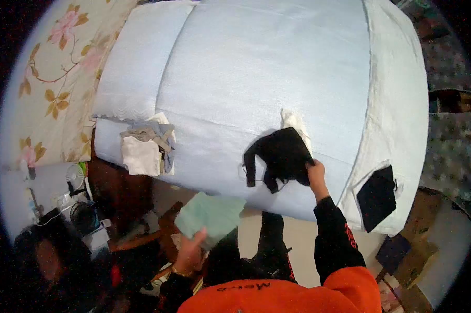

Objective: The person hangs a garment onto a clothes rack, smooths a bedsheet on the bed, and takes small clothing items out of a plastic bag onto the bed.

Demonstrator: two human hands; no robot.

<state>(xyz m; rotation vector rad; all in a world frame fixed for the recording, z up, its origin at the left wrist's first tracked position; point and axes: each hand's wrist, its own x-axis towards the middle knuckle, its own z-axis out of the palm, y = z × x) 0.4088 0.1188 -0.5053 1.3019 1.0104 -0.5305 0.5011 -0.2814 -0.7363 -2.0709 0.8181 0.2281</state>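
My left hand [192, 249] grips the near edge of a pale green cloth [210, 214], held in front of the bed's side. My right hand [316, 175] is closed on the right edge of a black long-sleeved garment [281, 154], which lies on the bed near its front edge. Part of a white cloth [296, 125] shows from behind the black garment. The fingertips of my right hand are partly hidden by the fabric.
A light blue bed cover [256, 68] spreads ahead. Grey and white clothes [144, 151] lie stacked on the left, and a folded black cloth [377, 198] on the right. A small fan [84, 216] stands lower left, beside the floral curtain [58, 73].
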